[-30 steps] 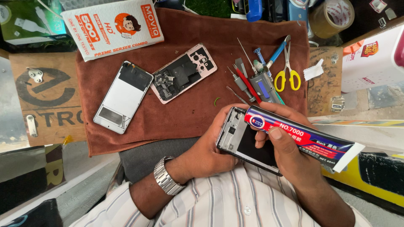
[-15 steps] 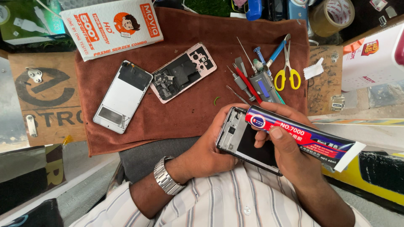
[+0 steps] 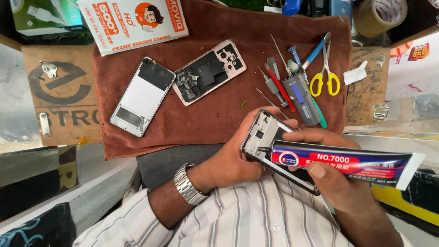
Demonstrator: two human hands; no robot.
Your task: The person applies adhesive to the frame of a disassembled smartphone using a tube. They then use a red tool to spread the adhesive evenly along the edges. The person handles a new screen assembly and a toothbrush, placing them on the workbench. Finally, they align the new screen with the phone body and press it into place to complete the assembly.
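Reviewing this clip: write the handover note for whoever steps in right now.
Left hand: grip on the phone frame, held over the lap.
Right hand: grip on the glue tube, nozzle at the frame's edge.
On the brown cloth: white back panel, opened pink phone body, screwdrivers, yellow scissors.
Done: phone taken apart.
Left: gluing appears under way; parts still separate.

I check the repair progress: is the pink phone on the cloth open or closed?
Open: the pink phone lies without cover, its inner parts exposed.
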